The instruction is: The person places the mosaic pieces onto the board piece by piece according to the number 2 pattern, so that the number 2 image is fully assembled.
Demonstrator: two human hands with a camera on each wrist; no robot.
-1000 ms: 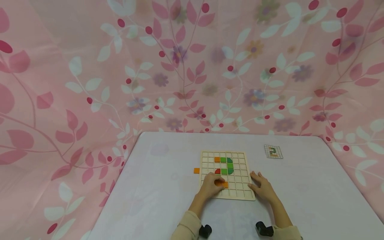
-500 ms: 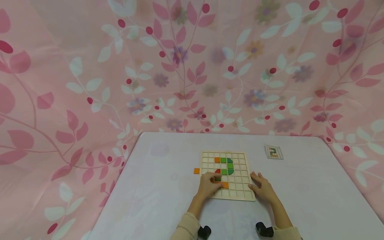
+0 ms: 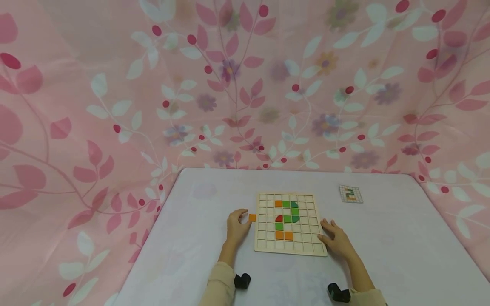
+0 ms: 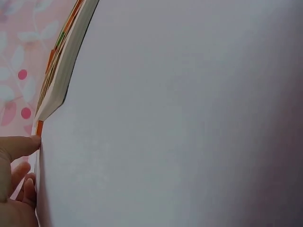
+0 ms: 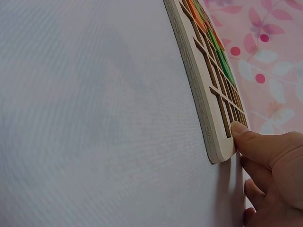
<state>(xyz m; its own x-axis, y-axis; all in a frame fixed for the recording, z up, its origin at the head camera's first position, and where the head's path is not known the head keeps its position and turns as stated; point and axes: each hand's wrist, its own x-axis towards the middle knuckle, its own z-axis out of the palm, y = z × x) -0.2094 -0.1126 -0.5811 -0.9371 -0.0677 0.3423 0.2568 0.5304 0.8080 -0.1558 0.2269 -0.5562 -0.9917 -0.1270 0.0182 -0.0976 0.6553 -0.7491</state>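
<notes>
My left hand [image 3: 236,228] is at the left of the wooden grid board [image 3: 266,245], thumb and forefinger spread around a loose orange square tile [image 3: 252,217]. In the left wrist view the thumb tip is right at that orange tile [image 4: 40,127]. On the board, orange, green and red tiles form a shape like a 2; a green square tile [image 3: 279,226] sits above two orange tiles [image 3: 284,235] in its lower part. My right hand [image 3: 337,240] rests at the board's right edge, its thumb on the rim in the right wrist view.
A small card [image 3: 350,194] with a grid and a similar 2 pattern lies at the back right of the white table [image 3: 191,255]. Behind the table hangs a pink floral cloth [image 3: 245,85]. A black device [image 3: 242,281] is at the left wrist, another [image 3: 339,293] at the right.
My left hand has let go of the tiles at the board's lower part and moved left to the loose orange tile. The green tile there is now uncovered. The right hand stays put.
</notes>
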